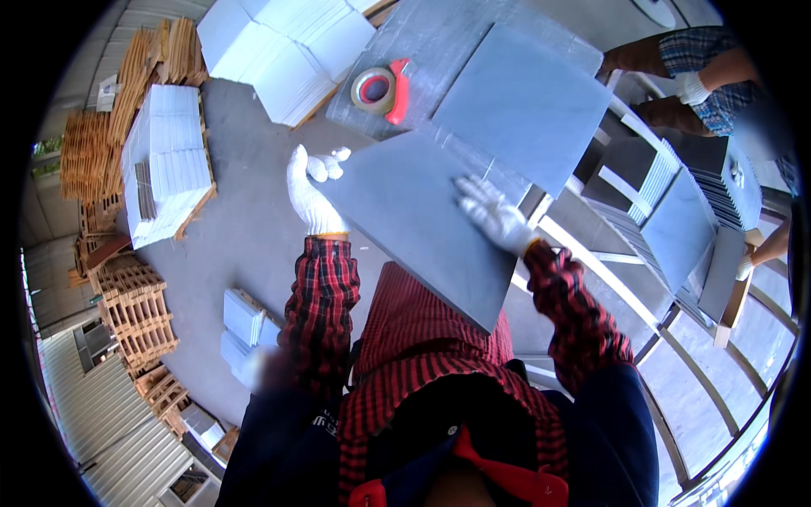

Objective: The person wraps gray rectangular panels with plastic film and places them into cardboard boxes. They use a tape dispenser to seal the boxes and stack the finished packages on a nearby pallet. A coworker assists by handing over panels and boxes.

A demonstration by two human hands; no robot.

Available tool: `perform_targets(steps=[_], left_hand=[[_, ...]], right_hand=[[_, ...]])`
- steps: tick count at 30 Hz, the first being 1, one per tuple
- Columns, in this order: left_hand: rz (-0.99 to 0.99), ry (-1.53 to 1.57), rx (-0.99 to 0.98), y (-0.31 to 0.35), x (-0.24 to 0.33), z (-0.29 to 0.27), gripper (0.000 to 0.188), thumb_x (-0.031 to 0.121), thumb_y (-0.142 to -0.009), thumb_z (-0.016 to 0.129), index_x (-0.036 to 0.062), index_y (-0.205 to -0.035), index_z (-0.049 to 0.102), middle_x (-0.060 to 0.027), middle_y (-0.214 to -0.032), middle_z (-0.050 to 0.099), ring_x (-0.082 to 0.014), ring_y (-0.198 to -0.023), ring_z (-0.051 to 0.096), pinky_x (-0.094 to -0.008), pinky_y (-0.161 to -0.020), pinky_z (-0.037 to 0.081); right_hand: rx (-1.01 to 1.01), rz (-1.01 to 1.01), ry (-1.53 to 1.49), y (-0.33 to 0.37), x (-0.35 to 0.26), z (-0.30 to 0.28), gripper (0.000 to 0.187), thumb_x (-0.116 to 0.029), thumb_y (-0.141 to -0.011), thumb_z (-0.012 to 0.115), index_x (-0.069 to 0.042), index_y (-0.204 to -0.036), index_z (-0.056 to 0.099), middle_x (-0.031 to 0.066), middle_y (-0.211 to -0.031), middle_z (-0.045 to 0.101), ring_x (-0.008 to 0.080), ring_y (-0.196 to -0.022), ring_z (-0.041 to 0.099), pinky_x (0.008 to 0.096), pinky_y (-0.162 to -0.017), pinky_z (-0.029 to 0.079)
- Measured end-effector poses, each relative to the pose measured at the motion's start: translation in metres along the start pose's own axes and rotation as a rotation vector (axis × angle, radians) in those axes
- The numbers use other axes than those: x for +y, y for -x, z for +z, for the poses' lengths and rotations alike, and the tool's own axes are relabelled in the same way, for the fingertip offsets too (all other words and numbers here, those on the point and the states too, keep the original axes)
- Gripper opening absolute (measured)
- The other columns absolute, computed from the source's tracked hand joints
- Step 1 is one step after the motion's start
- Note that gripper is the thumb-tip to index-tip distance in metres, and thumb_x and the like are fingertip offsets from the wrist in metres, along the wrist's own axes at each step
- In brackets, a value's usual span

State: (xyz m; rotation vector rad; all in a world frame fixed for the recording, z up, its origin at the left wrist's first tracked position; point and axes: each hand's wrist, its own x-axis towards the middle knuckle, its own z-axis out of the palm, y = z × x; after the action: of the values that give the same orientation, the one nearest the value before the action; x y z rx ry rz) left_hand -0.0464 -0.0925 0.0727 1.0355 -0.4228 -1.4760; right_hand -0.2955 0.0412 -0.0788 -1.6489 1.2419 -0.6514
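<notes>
A large flat grey tile (pixel 414 220) lies tilted in front of my body, its near corner over my apron. My left hand (pixel 314 193), in a white knit glove, is at the tile's left corner with its fingers bent against the edge. On the tile's upper face, near the right edge, my gloved right hand (pixel 494 215) lies with its fingers stretched out, slightly blurred. Beyond it a second grey tile (pixel 524 106) rests on the worktable (pixel 448 46). A red tape dispenser (pixel 399 91) with a roll of tape stands on the table, left of that second tile.
White-wrapped stacks (pixel 283 55) and another wrapped stack (pixel 173 160) stand on pallets at the left. Wooden pallets (pixel 135 308) are piled along the left side. At the right are a metal frame (pixel 591 262), racked tiles (pixel 672 224) and a co-worker's gloved hand (pixel 693 87).
</notes>
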Motion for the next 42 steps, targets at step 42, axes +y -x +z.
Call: perform_targets(steps=[42], left_hand=[[0.079, -0.488, -0.211, -0.056, -0.01, 0.01, 0.042, 0.034, -0.1, 0.05, 0.0083, -0.067, 0.053, -0.0086, -0.066, 0.061, -0.0253, -0.081, 0.067, -0.0387, -0.1, 0.038]], right_hand=[[0.681, 0.073, -0.435, 0.119, -0.167, 0.012, 0.039, -0.026, -0.1, 0.055, 0.001, -0.128, 0.061, 0.0145, -0.125, 0.064, 0.023, -0.117, 0.057, 0.0347, -0.103, 0.042]])
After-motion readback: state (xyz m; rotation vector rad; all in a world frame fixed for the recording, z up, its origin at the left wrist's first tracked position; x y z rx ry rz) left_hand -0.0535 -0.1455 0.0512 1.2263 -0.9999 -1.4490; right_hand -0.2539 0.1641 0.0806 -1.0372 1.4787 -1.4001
